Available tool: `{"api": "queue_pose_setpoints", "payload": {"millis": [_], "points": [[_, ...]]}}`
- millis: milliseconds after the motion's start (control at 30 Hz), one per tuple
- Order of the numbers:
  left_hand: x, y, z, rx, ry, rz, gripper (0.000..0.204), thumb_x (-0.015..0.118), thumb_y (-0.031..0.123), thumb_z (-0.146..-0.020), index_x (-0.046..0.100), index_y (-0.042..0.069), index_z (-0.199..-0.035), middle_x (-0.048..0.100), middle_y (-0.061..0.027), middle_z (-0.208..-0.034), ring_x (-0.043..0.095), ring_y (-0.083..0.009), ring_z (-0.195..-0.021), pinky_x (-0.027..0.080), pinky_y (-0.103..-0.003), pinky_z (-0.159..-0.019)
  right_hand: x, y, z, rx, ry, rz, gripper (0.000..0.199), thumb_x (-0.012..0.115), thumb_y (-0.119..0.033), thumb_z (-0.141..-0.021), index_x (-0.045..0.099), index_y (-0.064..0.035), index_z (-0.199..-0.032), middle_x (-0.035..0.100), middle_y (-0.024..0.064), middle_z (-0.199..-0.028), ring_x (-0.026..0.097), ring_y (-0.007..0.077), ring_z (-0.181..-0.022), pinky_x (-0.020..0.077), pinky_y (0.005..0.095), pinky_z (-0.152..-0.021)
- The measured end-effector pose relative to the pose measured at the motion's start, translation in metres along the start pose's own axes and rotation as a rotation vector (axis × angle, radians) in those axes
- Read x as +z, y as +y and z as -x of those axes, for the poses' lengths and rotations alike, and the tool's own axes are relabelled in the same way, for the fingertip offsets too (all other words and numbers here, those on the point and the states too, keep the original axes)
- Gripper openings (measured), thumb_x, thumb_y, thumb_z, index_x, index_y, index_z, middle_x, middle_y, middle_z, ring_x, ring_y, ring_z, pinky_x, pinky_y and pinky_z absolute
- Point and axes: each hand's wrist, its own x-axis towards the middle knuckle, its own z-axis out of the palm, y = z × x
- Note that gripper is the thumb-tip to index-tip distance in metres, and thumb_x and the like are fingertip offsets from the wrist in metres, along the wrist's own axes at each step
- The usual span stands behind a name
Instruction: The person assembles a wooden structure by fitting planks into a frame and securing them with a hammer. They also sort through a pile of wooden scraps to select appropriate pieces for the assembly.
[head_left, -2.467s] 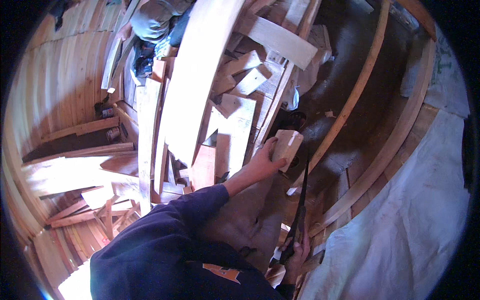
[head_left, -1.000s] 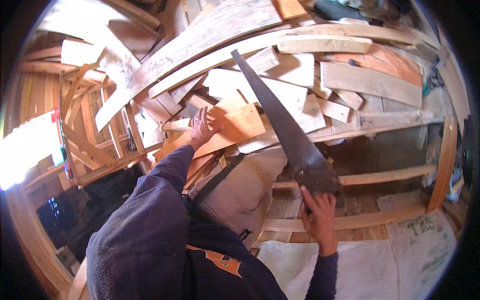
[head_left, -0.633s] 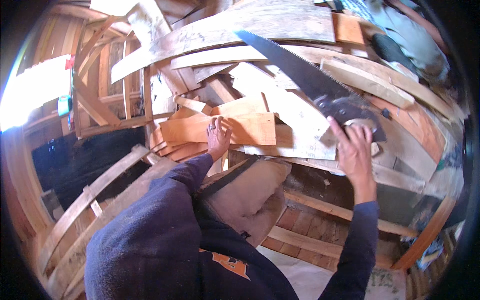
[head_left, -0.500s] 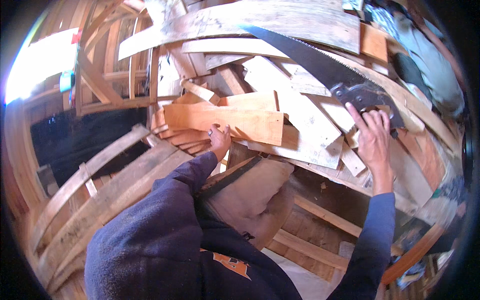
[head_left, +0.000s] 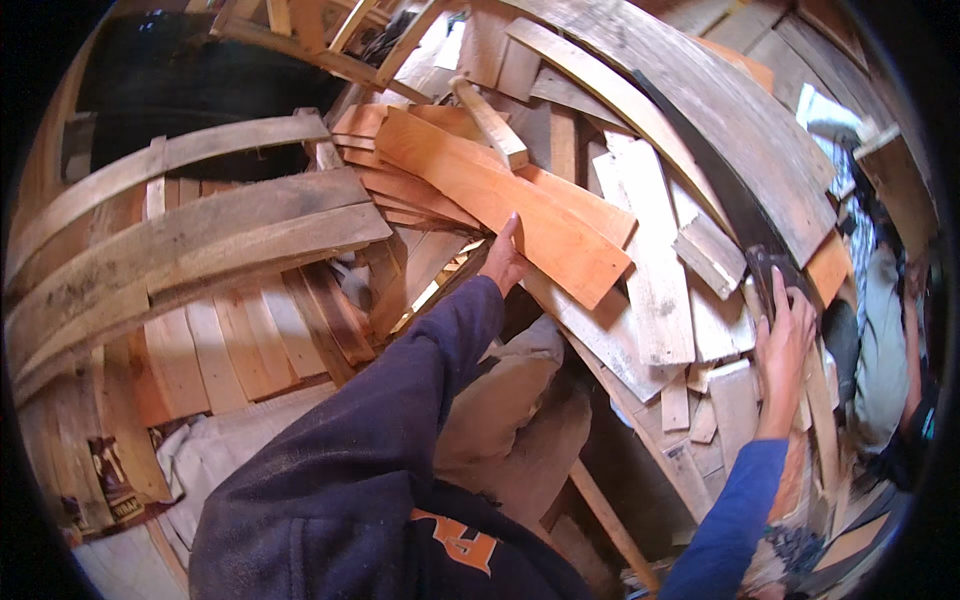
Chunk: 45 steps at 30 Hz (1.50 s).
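Note:
At the near edge of a smooth orange-brown wooden board point(head_left: 480, 185), my left hand point(head_left: 505, 260) grips with a digit laid over the top face; its other fingers are mostly hidden. The board lies slantwise on a similar board, over a pile of lumber. To the right, my right hand point(head_left: 785, 335) is closed round the dark handle of a hand saw point(head_left: 712, 165). The saw's long black blade points to the far side, turned so that it looks narrow, and lies along a wide grey plank point(head_left: 700, 95).
A short wood block point(head_left: 490, 125) rests across the brown boards. Pale offcuts point(head_left: 645, 260) fill the pile's middle. Left stands a slatted wooden frame point(head_left: 230, 225). Another person point(head_left: 880, 340) is at the far right. Wooden framing point(head_left: 340, 60) rises at the back.
My view has turned, so the pile appears rotated. The saw has tilted from showing its broad side to a narrow profile. My left hand stays on the board, my right hand on the saw.

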Motion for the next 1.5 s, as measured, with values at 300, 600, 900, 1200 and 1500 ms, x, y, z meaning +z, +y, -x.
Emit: {"api": "queue_pose_setpoints", "payload": {"millis": [300,600,900,1200,1500], "points": [[0.002,0.039,0.012,0.092,-0.085,0.099,0.049,0.061,0.034,-0.092,0.050,0.004,-0.130,0.056,-0.0134,-0.130,0.053,-0.0298,-0.121,0.040,-0.048,-0.107,0.022,-0.184,-0.024,-0.441,0.030,-0.485,0.039,0.061,-0.002,-0.082,0.059,0.0001,-0.120,0.059,0.0194,-0.116,0.054,0.0354,-0.113,0.0424,0.0452,-0.099],[-0.062,0.137,0.036,0.036,0.004,0.177,0.044,0.061,0.026,-0.091,0.052,-0.001,-0.125,0.061,-0.0161,-0.121,0.062,-0.0302,-0.107,0.051,-0.044,-0.095,0.118,-0.328,-0.146,-0.370,-0.365,-0.839,0.036,0.054,-0.010,-0.090,0.055,0.0047,-0.123,0.057,0.0271,-0.122,0.052,0.0423,-0.118,0.0424,0.0434,-0.099],[-0.094,0.195,-0.028,0.063,-0.033,0.334,0.045,0.060,0.026,-0.091,0.052,-0.001,-0.126,0.062,-0.0160,-0.120,0.062,-0.0290,-0.108,0.051,-0.043,-0.095,0.273,-0.459,-0.312,-0.570,-0.296,-0.415,0.050,0.054,-0.023,-0.092,0.044,0.0054,-0.131,0.049,0.0274,-0.132,0.048,0.0422,-0.122,0.0408,0.0471,-0.102],[-0.081,0.203,-0.078,0.207,0.189,0.315,0.039,0.061,0.021,-0.089,0.051,0.000,-0.121,0.063,-0.0148,-0.111,0.064,-0.0301,-0.100,0.054,-0.044,-0.089,0.285,-0.530,-0.339,-0.512,-0.469,0.089,0.068,0.044,-0.050,-0.096,0.049,0.0124,-0.123,0.052,0.0313,-0.128,0.046,0.0433,-0.124,0.0417,0.0475,-0.101],[-0.069,0.195,-0.099,0.418,0.393,0.113,0.087,0.074,0.017,-0.079,0.019,-0.002,-0.144,0.043,-0.0211,-0.134,0.045,-0.0299,-0.124,0.037,-0.040,-0.105,0.299,-0.511,-0.335,-0.406,-0.368,-0.368,0.065,0.050,-0.054,-0.093,0.060,0.0053,-0.119,0.060,0.0311,-0.118,0.057,0.0440,-0.114,0.0450,0.0445,-0.097]]}}
